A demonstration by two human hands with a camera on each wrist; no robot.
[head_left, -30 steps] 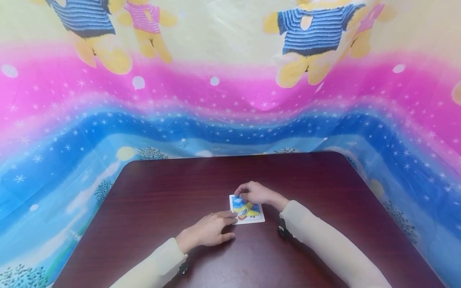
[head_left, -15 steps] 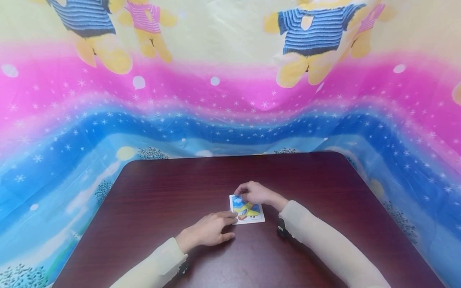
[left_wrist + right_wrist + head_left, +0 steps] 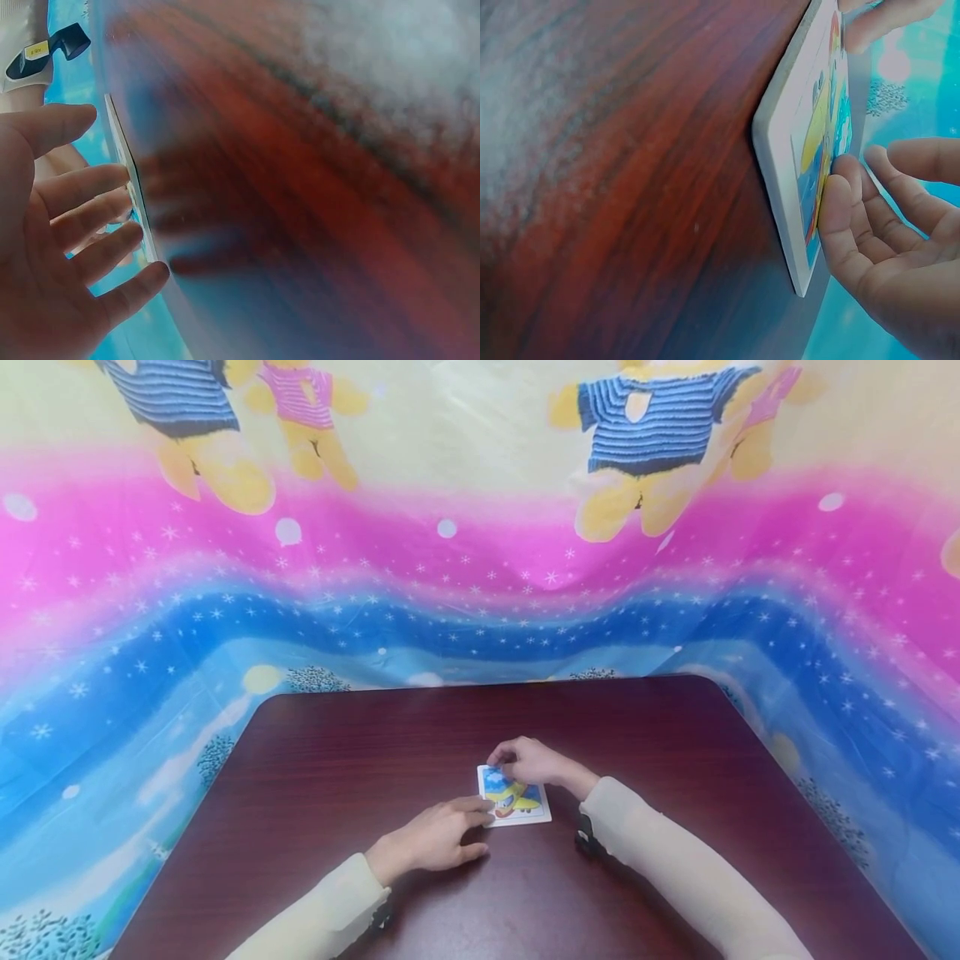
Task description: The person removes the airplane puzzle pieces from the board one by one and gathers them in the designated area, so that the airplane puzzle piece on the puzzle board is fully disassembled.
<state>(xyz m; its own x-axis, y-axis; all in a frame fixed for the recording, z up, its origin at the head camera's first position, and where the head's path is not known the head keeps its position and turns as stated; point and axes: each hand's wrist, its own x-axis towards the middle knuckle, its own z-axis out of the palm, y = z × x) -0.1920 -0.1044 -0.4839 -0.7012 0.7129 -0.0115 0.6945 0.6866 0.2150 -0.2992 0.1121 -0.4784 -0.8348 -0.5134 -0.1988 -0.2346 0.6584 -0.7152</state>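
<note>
A small square picture board [image 3: 543, 815] with a white border lies flat on the dark table, its picture a yellow airplane on blue. My left hand [image 3: 441, 837] reaches it from the left with fingers extended, fingertips at the board's left edge; in the left wrist view those fingers [image 3: 120, 247] are spread. My right hand [image 3: 538, 762] is over the far part of the board with loosely bent fingers. In the right wrist view, right-hand fingers [image 3: 838, 214] touch the picture and the thumb [image 3: 926, 157] stays off the board. Nothing shows held in either hand.
The reddish-brown table [image 3: 337, 752] has rounded far corners. Around it hangs a patterned cloth [image 3: 465, 560] in pink, blue and cream with bears, close to the table's far edge. A black wrist device [image 3: 69, 41] is strapped over the right sleeve.
</note>
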